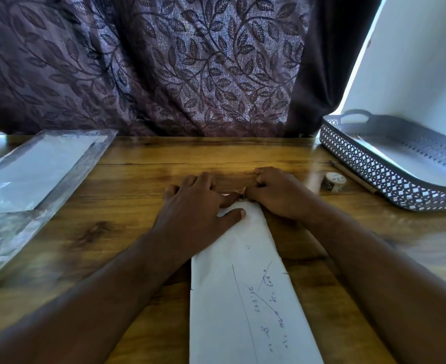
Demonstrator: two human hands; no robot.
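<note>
wooden table (137, 179), left hand (198, 203) flat on folded paper (242, 285), right hand (274, 193) pinching its tip

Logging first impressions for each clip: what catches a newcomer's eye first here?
The left hand presses flat the far end of a long white paper scribbled with pen figures, mid-table; the right hand curls beside it. Behind hangs a purple leaf-patterned curtain, and a grey perforated tray sits at right.

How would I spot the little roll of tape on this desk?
Start at the grey lattice tray on the right of the wooden table. Just before its near wall, beside a thin pencil, sits the tape roll: small, round, white with dark print, unlike anything nearby.
</note>
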